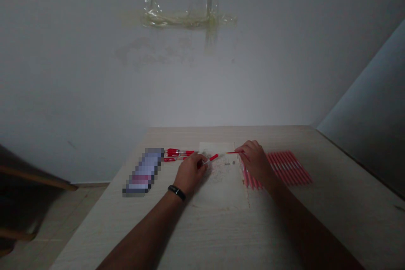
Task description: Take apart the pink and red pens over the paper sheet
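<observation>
My left hand point(190, 173), with a black band on its wrist, is closed around a pen barrel point(214, 157). The barrel is clear with a red end that points up and right. Opposite it, my right hand point(254, 159) pinches a thin red pen refill point(233, 152), its pale tip aimed at the barrel with a small gap between them. Under both hands lies a pale sheet point(218, 198) with dark specks and a few tiny loose pieces point(233, 162). Several red and clear pen parts point(179, 152) lie just beyond my left hand.
A row of many red pens or refills point(289, 168) lies side by side at the right, partly behind my right forearm. A pixelated phone-like object point(145, 171) rests on the left of the wooden table point(221, 244). Behind stands a wall point(202, 88) with tape on it.
</observation>
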`<action>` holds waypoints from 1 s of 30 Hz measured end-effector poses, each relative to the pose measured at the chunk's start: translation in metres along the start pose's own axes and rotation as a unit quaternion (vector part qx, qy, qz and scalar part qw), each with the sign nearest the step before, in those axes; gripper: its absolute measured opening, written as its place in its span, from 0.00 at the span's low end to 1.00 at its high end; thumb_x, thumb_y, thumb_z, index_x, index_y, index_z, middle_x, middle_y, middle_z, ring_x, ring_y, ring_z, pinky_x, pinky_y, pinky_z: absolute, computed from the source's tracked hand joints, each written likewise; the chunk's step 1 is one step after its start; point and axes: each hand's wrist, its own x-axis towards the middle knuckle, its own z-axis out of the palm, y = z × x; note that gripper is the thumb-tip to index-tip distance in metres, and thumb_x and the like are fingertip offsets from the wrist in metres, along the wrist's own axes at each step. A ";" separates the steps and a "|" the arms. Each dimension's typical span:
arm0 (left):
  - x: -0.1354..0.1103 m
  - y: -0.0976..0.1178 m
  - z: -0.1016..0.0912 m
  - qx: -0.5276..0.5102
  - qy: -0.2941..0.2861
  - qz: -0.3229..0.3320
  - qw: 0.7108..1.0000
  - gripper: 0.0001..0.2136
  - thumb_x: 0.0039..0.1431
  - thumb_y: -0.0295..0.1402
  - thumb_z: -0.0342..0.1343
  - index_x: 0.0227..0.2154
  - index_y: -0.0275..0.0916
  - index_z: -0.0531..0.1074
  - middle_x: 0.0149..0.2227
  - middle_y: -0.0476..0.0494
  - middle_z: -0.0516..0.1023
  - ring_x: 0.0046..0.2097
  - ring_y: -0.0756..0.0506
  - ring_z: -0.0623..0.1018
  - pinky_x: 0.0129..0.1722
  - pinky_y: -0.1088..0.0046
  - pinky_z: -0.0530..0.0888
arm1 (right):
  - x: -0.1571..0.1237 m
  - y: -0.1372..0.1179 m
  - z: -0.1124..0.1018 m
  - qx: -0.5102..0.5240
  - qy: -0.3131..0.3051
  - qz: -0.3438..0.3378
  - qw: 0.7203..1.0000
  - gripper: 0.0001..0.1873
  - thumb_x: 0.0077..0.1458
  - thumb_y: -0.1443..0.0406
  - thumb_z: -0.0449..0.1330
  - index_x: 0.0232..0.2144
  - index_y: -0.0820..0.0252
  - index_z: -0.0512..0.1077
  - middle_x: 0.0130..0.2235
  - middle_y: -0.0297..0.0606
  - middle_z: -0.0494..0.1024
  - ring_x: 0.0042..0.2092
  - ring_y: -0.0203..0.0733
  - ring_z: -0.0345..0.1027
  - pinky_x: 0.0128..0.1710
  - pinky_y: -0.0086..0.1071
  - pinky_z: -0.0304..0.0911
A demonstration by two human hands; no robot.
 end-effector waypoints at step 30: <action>-0.001 0.010 -0.002 -0.057 -0.040 0.067 0.995 0.09 0.63 0.35 0.56 0.40 0.40 0.80 0.40 0.41 0.76 0.41 0.45 0.75 0.42 0.70 0.71 | -0.003 -0.012 0.009 0.088 -0.043 -0.050 0.994 0.02 0.60 0.66 0.63 0.37 0.57 0.73 0.37 0.38 0.77 0.43 0.46 0.67 0.45 0.40 0.60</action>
